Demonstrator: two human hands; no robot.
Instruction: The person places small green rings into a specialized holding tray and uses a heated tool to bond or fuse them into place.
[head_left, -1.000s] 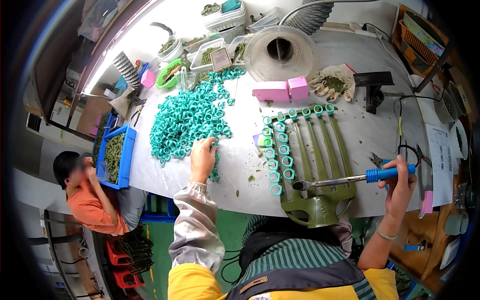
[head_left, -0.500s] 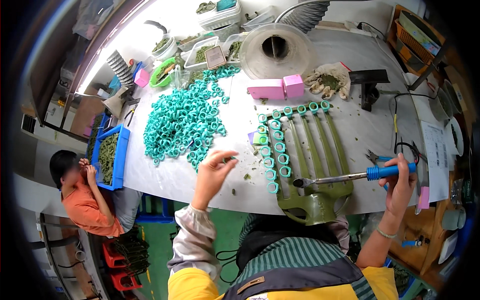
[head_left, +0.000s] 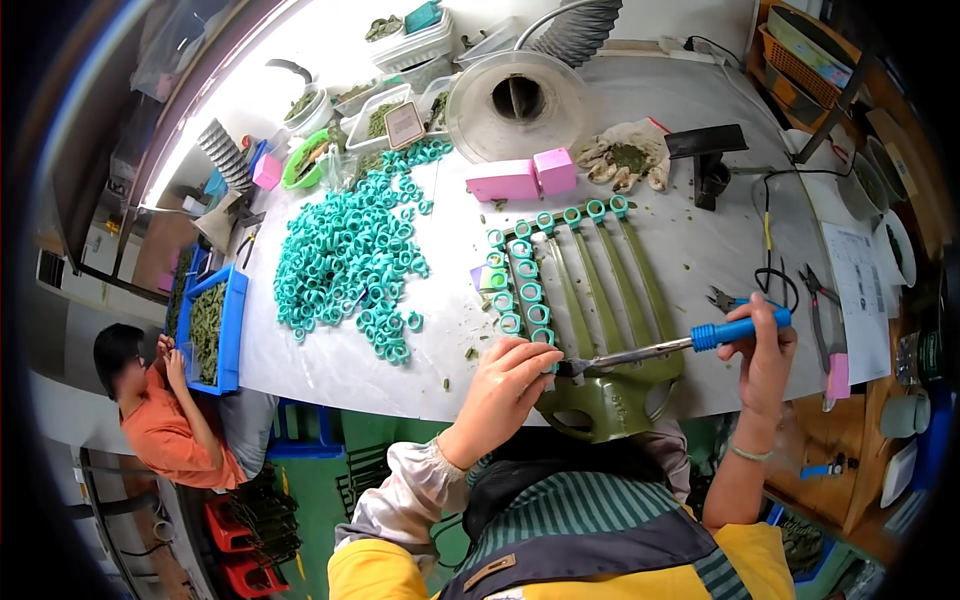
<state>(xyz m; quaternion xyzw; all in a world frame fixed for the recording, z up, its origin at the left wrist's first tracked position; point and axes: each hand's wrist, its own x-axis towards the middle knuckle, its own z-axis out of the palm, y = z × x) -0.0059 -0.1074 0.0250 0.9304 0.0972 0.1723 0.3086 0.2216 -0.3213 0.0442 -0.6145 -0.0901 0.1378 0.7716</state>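
Grey table [head_left: 735, 245]: left hand [head_left: 503, 393] moved to green frame [head_left: 618, 398].

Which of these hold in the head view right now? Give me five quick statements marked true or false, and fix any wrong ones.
1. The right hand holds the blue-handled tool. True.
2. The left hand is over the pile of loose rings. False: the left hand is at the green frame, close to the tool's tip.
3. The pile of loose teal rings lies left of the green frame. True.
4. The white glove hangs on the wall. False: the white glove lies on the table.
5. Teal rings also sit along the frame's left side. True.
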